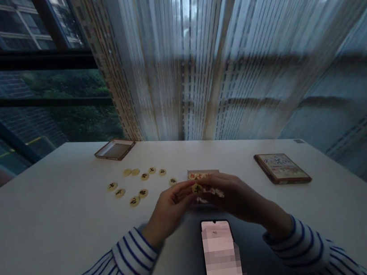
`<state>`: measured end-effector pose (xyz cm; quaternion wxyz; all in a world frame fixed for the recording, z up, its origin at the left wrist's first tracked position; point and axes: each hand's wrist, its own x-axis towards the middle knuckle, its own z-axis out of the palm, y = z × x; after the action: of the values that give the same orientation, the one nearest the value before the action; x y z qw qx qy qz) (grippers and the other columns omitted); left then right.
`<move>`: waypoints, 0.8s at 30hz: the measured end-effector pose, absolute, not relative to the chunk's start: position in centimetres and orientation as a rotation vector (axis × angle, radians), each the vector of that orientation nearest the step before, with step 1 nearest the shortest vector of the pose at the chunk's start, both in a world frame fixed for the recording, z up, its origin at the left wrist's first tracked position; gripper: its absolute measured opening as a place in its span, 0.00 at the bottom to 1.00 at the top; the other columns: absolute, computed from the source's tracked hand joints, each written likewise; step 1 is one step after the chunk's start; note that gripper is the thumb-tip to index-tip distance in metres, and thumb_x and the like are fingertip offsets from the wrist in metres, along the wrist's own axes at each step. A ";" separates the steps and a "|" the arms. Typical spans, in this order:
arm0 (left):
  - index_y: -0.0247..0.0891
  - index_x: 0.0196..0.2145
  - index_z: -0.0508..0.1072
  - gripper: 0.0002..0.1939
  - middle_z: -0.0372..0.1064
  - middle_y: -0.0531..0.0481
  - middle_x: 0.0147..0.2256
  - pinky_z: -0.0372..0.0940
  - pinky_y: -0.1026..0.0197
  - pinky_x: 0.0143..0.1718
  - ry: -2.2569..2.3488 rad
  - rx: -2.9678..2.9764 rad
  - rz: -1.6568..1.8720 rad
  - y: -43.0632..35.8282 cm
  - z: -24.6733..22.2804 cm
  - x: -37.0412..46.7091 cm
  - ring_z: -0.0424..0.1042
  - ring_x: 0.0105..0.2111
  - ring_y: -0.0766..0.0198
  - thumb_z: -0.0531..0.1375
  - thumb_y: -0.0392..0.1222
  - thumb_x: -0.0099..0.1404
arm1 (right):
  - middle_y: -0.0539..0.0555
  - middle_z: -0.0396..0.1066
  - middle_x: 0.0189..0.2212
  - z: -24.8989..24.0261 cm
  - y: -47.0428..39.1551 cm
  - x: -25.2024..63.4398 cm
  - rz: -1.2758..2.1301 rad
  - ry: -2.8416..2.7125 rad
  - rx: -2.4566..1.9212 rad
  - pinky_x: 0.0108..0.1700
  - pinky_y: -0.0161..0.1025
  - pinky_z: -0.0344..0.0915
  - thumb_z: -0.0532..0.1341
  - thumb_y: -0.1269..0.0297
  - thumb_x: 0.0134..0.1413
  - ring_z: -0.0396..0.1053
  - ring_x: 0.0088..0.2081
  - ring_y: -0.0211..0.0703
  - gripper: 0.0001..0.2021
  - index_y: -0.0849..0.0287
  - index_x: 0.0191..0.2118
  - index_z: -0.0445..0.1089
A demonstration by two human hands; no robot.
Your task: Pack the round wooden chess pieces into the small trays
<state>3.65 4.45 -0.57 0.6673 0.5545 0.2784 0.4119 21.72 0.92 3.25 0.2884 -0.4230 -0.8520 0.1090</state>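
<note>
A round wooden xiangqi piece (197, 189) with a black character is pinched at the fingertips where my two hands meet. My left hand (170, 207) grips it from the left, thumb and fingers closed. From the right, my right hand (238, 193) arches over with its fingertips on the piece's upper edge. Below and behind the hands is a small open box (217, 170) holding pieces with red characters, partly hidden by my fingers. Several loose pieces with black characters, such as one xiangqi piece (134, 201), lie scattered to the left.
A phone (217, 241) with a lit screen lies in front of me, below my hands. At the back left of the white table (77, 205) rests an open shallow box lid (115, 149). A printed flat box (282, 168) lies on the right. Curtains and a window stand behind.
</note>
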 end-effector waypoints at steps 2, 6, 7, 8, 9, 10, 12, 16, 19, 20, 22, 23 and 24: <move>0.35 0.38 0.73 0.17 0.76 0.45 0.35 0.67 0.54 0.42 0.598 1.256 0.906 4.6 -0.5 4.2 0.74 0.35 0.60 0.66 0.42 0.51 | 0.56 0.71 0.39 3.0 0.6 22.2 0.270 -2.230 -1.135 0.40 0.39 0.64 0.55 0.64 0.57 0.67 0.40 0.40 0.12 0.58 0.48 0.65; 0.35 0.37 0.73 0.13 0.76 0.45 0.35 0.68 0.56 0.42 0.565 1.289 0.894 5.0 -0.7 4.8 0.74 0.35 0.61 0.65 0.41 0.52 | 0.56 0.71 0.39 2.8 0.6 22.7 0.264 -2.209 -1.139 0.41 0.40 0.64 0.55 0.64 0.58 0.67 0.40 0.40 0.11 0.58 0.45 0.66; 0.35 0.37 0.73 0.13 0.76 0.46 0.35 0.68 0.56 0.42 0.567 1.293 0.910 5.1 -0.9 4.8 0.74 0.35 0.61 0.65 0.40 0.52 | 0.56 0.71 0.39 2.8 0.7 22.7 0.267 -2.214 -1.137 0.40 0.40 0.64 0.55 0.64 0.58 0.67 0.39 0.40 0.11 0.58 0.45 0.66; 0.36 0.37 0.73 0.13 0.76 0.46 0.35 0.68 0.57 0.42 0.573 1.296 0.926 5.2 -1.1 4.8 0.74 0.35 0.62 0.64 0.40 0.53 | 0.57 0.71 0.39 2.9 0.9 22.7 0.270 -2.224 -1.130 0.40 0.40 0.64 0.55 0.64 0.58 0.67 0.39 0.40 0.11 0.58 0.45 0.65; 0.36 0.38 0.73 0.13 0.76 0.46 0.35 0.68 0.57 0.41 0.582 1.299 0.941 5.3 -1.2 4.8 0.74 0.35 0.62 0.64 0.39 0.53 | 0.57 0.71 0.40 2.9 1.2 22.7 0.269 -2.237 -1.119 0.41 0.40 0.64 0.55 0.64 0.58 0.67 0.40 0.40 0.11 0.58 0.46 0.65; 0.36 0.38 0.74 0.13 0.76 0.46 0.35 0.68 0.57 0.41 0.595 1.304 0.953 5.3 -1.4 4.8 0.74 0.35 0.62 0.64 0.39 0.53 | 0.57 0.71 0.40 2.9 1.4 22.7 0.267 -2.255 -1.106 0.41 0.40 0.63 0.55 0.64 0.58 0.67 0.40 0.40 0.12 0.58 0.47 0.65; 0.36 0.38 0.74 0.14 0.76 0.46 0.35 0.68 0.57 0.40 0.633 1.331 0.970 5.4 -1.7 4.6 0.74 0.35 0.61 0.64 0.39 0.52 | 0.57 0.71 0.40 2.8 2.0 22.7 0.252 -2.306 -1.094 0.41 0.40 0.63 0.55 0.64 0.58 0.67 0.40 0.41 0.12 0.58 0.47 0.65; 0.36 0.37 0.74 0.12 0.76 0.46 0.35 0.68 0.57 0.40 0.826 1.455 1.062 5.8 -2.1 4.2 0.74 0.35 0.61 0.62 0.42 0.54 | 0.57 0.72 0.34 2.7 3.1 23.2 0.149 -2.356 -1.148 0.35 0.38 0.62 0.56 0.63 0.57 0.67 0.34 0.40 0.11 0.59 0.44 0.66; 0.36 0.34 0.74 0.11 0.75 0.47 0.31 0.68 0.58 0.37 1.039 1.541 1.148 6.0 -2.2 3.7 0.74 0.32 0.62 0.59 0.45 0.56 | 0.56 0.72 0.32 2.4 3.6 23.8 0.119 -2.311 -1.235 0.35 0.39 0.62 0.57 0.64 0.56 0.67 0.33 0.41 0.10 0.60 0.42 0.68; 0.36 0.33 0.74 0.11 0.75 0.47 0.30 0.68 0.58 0.36 1.093 1.559 1.164 6.1 -2.3 3.5 0.73 0.31 0.61 0.59 0.45 0.56 | 0.55 0.72 0.31 2.3 3.6 24.0 0.132 -2.302 -1.263 0.35 0.39 0.63 0.57 0.64 0.55 0.67 0.32 0.41 0.10 0.60 0.42 0.68; 0.36 0.32 0.74 0.12 0.75 0.47 0.30 0.68 0.58 0.35 1.160 1.574 1.167 6.3 -2.4 3.4 0.73 0.30 0.61 0.58 0.46 0.55 | 0.55 0.72 0.31 2.1 3.7 24.4 0.167 -2.305 -1.305 0.35 0.39 0.63 0.58 0.63 0.54 0.67 0.32 0.41 0.10 0.59 0.42 0.68; 0.36 0.33 0.74 0.12 0.75 0.47 0.30 0.68 0.58 0.35 1.172 1.583 1.158 6.3 -2.5 3.3 0.73 0.30 0.61 0.58 0.46 0.55 | 0.55 0.72 0.32 1.9 3.7 24.5 0.188 -2.312 -1.320 0.36 0.39 0.63 0.58 0.63 0.54 0.67 0.33 0.41 0.10 0.59 0.42 0.68; 0.36 0.33 0.74 0.12 0.75 0.48 0.30 0.68 0.59 0.34 1.173 1.598 1.139 6.3 -2.5 3.3 0.73 0.29 0.62 0.57 0.46 0.56 | 0.56 0.72 0.33 1.8 3.7 24.6 0.207 -2.317 -1.331 0.36 0.39 0.64 0.58 0.63 0.54 0.67 0.33 0.41 0.11 0.59 0.43 0.68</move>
<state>3.30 6.26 -2.54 0.4148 0.6359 0.4669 0.4534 24.59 3.71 1.80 0.2288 -0.4835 -0.8415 0.0753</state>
